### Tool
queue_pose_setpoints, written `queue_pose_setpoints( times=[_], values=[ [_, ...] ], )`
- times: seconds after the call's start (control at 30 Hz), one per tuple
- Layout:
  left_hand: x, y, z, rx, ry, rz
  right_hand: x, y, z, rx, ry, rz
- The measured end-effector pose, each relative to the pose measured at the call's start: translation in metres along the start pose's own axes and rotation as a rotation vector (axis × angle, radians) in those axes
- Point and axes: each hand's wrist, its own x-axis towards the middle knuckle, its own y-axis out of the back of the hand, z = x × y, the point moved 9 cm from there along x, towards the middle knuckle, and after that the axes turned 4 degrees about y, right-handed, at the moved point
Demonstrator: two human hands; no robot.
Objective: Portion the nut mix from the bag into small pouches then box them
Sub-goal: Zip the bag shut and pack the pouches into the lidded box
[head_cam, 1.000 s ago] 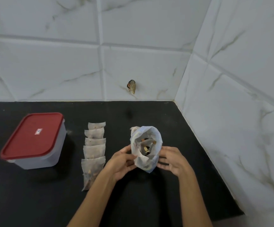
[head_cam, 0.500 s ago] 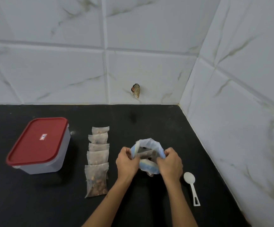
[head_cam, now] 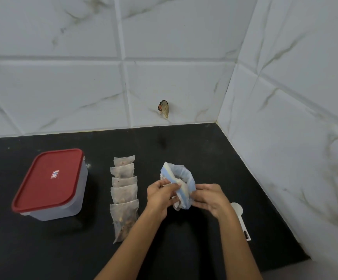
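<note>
Head view, both hands gripping bag (head_cam: 181, 181), mouth upward

Head view, forward-down over countertop (head_cam: 184, 249)

spoon (head_cam: 237, 209) partly behind right forearm, bag (head_cam: 181, 178) contents hidden, lid label (head_cam: 55, 175) unreadable

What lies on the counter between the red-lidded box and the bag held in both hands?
In the head view, a row of five small filled pouches lies between the red-lidded box and the bag, overlapping one another, on the black counter.
</note>
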Motion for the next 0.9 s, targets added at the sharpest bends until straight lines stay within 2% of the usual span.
queue_pose_setpoints(
  times=[0.07, 0.13, 0.2, 0.3, 0.43, 0.53, 0.63, 0.7, 0.8, 0.83, 0.9],
  values=[
    [0.001, 0.009, 0.010, 0.174, -0.130, 0.116, -0.001, 0.010, -0.004, -0.212, 0.073, 0.198],
    [-0.006, 0.013, 0.029, 0.461, -0.346, 0.226, -0.007, 0.016, -0.016, -0.509, 0.202, 0.441],
    [-0.010, 0.014, 0.033, 0.649, -0.438, 0.258, -0.014, 0.010, -0.023, -0.654, 0.355, 0.573],
    [0.000, 0.022, 0.023, 0.668, -0.326, 0.233, -0.009, 0.001, -0.015, -0.573, 0.370, 0.525],
    [0.007, 0.022, 0.015, 0.426, -0.168, 0.115, 0.009, -0.008, 0.013, 0.006, 0.039, 0.201],
    [0.005, 0.010, 0.014, 0.166, -0.048, -0.052, 0.009, -0.016, 0.015, 0.154, -0.067, 0.032],
    [0.008, 0.005, 0.015, 0.063, -0.014, -0.087, 0.012, -0.013, 0.009, 0.205, -0.044, 0.045],
    [0.012, 0.011, 0.016, 0.165, -0.078, 0.018, 0.013, -0.008, 0.000, 0.130, 0.043, 0.141],
    [0.005, 0.021, 0.040, 0.653, -0.400, 0.287, 0.008, 0.006, -0.031, -0.406, 0.291, 0.418],
    [0.002, 0.020, 0.043, 0.751, -0.451, 0.315, 0.003, 0.006, -0.041, -0.514, 0.372, 0.479],
    [0.005, 0.017, 0.043, 0.839, -0.414, 0.286, 0.004, 0.003, -0.046, -0.521, 0.435, 0.477]
  ],
)
